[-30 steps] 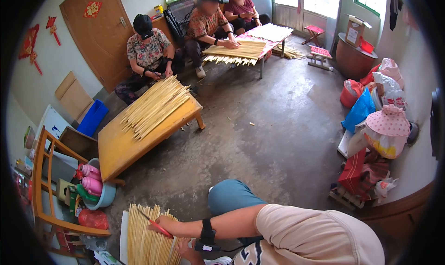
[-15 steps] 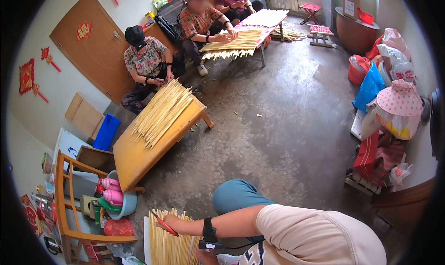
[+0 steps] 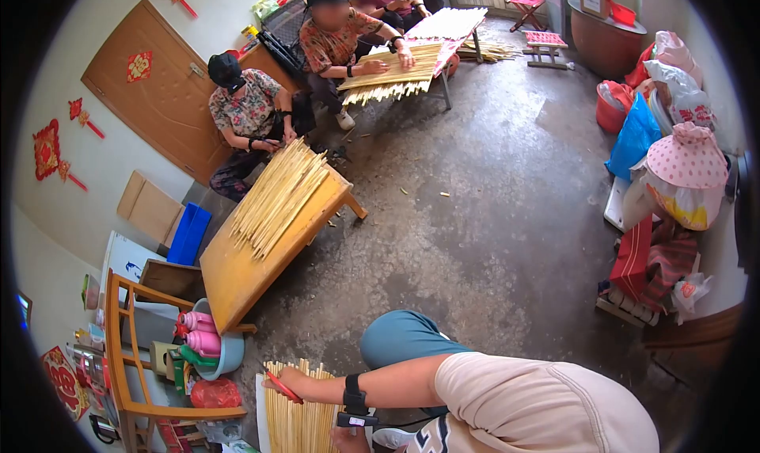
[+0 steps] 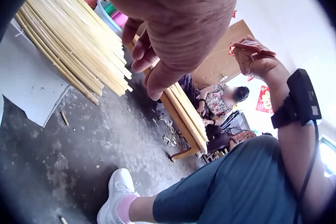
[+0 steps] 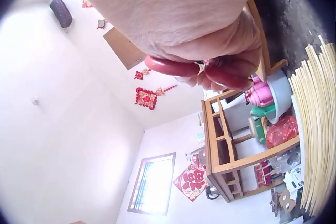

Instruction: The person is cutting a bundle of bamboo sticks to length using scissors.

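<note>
My right hand (image 3: 301, 383) grips red-handled scissors (image 3: 281, 386) above a layer of pale straw-coloured sticks (image 3: 297, 425). In the right wrist view the two red handles (image 5: 170, 67) jut out from under the palm, while the blades are hidden by the hand. My left hand (image 3: 351, 439) is at the near right side of the sticks, partly cut off by the frame's bottom edge. Seen in the left wrist view, its fingers (image 4: 140, 50) hang loosely bent with nothing between them, beside the stick ends. A white board (image 4: 37, 90) shows under the sticks.
A low wooden table (image 3: 237, 283) bears more sticks, with a seated person (image 3: 249, 112) behind it. Two others sit at a farther table. A wooden chair frame (image 3: 119, 342) and a basin (image 3: 229, 354) with pink flasks stand left. Bags (image 3: 633, 136) line the right wall.
The head view has turned, so the room and the sticks appear farther right. My left hand, earlier at the sticks beside the right hand, has drawn back toward my body. The scissors remain in my right hand.
</note>
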### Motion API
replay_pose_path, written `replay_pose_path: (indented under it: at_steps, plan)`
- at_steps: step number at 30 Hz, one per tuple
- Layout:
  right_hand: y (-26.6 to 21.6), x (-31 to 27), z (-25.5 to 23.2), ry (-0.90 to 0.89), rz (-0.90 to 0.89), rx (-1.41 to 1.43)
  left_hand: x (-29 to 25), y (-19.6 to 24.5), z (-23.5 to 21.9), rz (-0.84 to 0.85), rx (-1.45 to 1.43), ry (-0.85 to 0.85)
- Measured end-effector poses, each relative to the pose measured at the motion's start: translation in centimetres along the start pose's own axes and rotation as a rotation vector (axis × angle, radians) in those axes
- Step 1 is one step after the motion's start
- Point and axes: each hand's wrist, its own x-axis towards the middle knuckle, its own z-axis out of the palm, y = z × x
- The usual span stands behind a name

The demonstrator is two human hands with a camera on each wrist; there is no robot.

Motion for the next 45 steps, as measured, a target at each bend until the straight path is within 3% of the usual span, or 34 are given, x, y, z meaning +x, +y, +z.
replay_pose_path:
  at_steps: [16, 22, 33, 35, 37, 38, 41, 43, 45]
  plan:
    - [-0.8, -0.4, 0.1, 0.027, -0.052, 0.088, -0.3, -0.4, -0.1, 0.115, -0.022, 0.03]
    - [-0.8, -0.9, 0.0, 0.019, -0.033, 0.088, -0.8, 2.4, -1.0, 0.105, 0.023, 0.046]
    - [0.4, -0.5, 0.6, 0.002, 0.043, 0.051, 0.9, -2.6, 1.3, 0.028, -0.189, -0.092]
    - [0.7, -0.9, 0.2, 0.062, -0.024, 0.065, 1.4, -3.8, 2.3, -0.002, -0.231, -0.102]
    - [2.2, 0.4, -0.1, 0.083, -0.008, 0.07, 2.4, -4.5, 3.5, 0.246, -0.145, 0.07]
    - [2.7, 0.6, -0.4, 0.103, 0.037, 0.02, 1.6, -0.1, 0.7, 0.125, 0.087, 0.045]
    - [2.7, -0.3, -2.0, 0.132, 0.113, -0.035, 3.2, -1.6, -0.5, -0.055, -0.122, 0.087]
    - [3.5, -0.8, -2.8, 0.148, 0.126, -0.032, 4.5, -2.1, -1.6, -0.085, -0.157, 0.108]
    - [4.3, -0.8, -3.8, 0.144, 0.104, -0.086, 5.4, -0.6, -3.8, 0.036, -0.112, 0.255]
